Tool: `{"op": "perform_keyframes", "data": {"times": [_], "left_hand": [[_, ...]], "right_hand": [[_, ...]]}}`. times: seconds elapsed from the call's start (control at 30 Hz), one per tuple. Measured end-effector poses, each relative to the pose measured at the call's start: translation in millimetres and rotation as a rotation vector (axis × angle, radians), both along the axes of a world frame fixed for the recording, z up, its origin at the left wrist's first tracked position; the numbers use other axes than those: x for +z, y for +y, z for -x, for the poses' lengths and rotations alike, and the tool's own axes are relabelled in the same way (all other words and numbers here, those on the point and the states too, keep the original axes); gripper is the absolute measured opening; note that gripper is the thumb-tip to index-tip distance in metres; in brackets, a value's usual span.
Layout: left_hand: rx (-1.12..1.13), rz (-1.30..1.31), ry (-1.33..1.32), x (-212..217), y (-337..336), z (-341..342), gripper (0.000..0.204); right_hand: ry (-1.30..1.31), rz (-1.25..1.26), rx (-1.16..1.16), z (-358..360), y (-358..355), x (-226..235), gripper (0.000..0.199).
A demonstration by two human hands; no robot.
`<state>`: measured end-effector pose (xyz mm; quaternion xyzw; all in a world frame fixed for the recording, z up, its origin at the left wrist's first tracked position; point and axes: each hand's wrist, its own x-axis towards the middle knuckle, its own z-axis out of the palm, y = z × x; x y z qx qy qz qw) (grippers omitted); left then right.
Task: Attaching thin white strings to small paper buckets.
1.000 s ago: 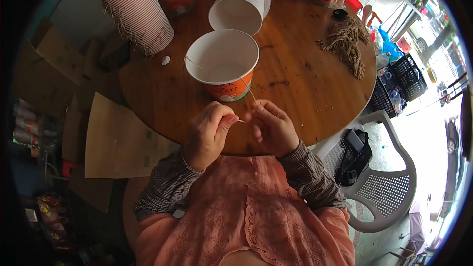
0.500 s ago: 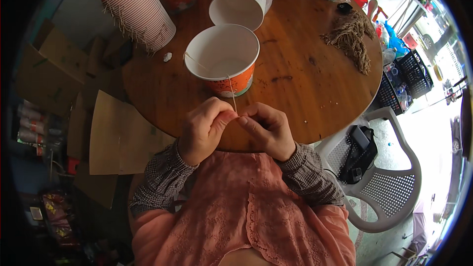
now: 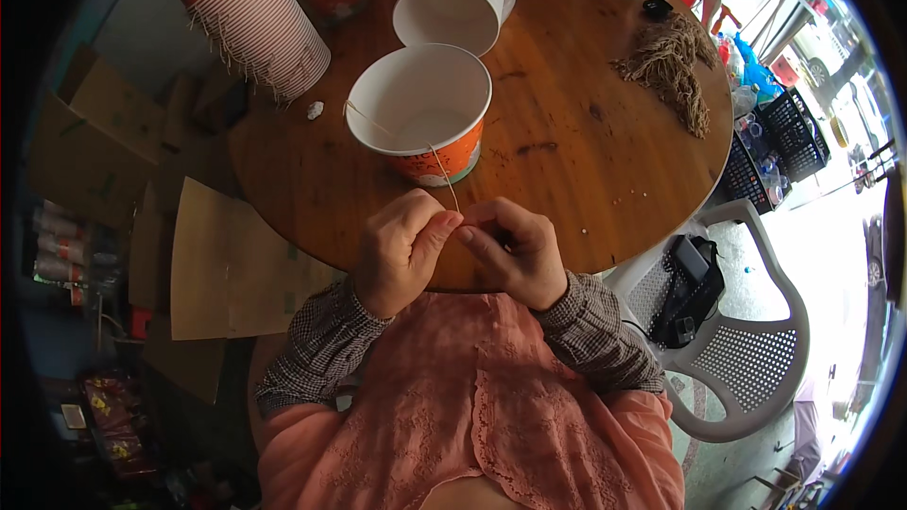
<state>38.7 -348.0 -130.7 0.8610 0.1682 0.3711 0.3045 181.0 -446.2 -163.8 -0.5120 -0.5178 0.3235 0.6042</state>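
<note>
A white paper bucket with an orange printed outside stands upright near the front of the round wooden table. One thin beige string crosses its mouth from the left rim, passes over the near rim and runs down to my fingertips. My left hand pinches the string's end between thumb and forefinger. Touching it from the right, my right hand pinches at the same spot with its fingers curled. The very end of the string is hidden by my fingers.
Behind lie nested white buckets on their side. A tall bucket stack with hanging strings leans at the left. Beige string bundles lie at the right. A grey plastic chair and open cardboard boxes flank the table.
The string has gone from nearly straight to slightly bowed. Both hands stay pinched together at almost the same place. The whole view has shifted slightly.
</note>
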Motion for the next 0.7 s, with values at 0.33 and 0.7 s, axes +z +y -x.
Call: {"op": "perform_keyframes", "data": {"times": [0.33,0.7], "left_hand": [[-0.059,-0.118,-0.006,8.1,-0.6,-4.6,0.013],[-0.047,-0.327,-0.04,6.1,12.6,-20.4,0.016]], "right_hand": [[0.11,0.078,0.126,-26.6,3.8,17.0,0.013],[0.268,0.271,0.325,-66.6,22.7,33.7,0.011]]}}
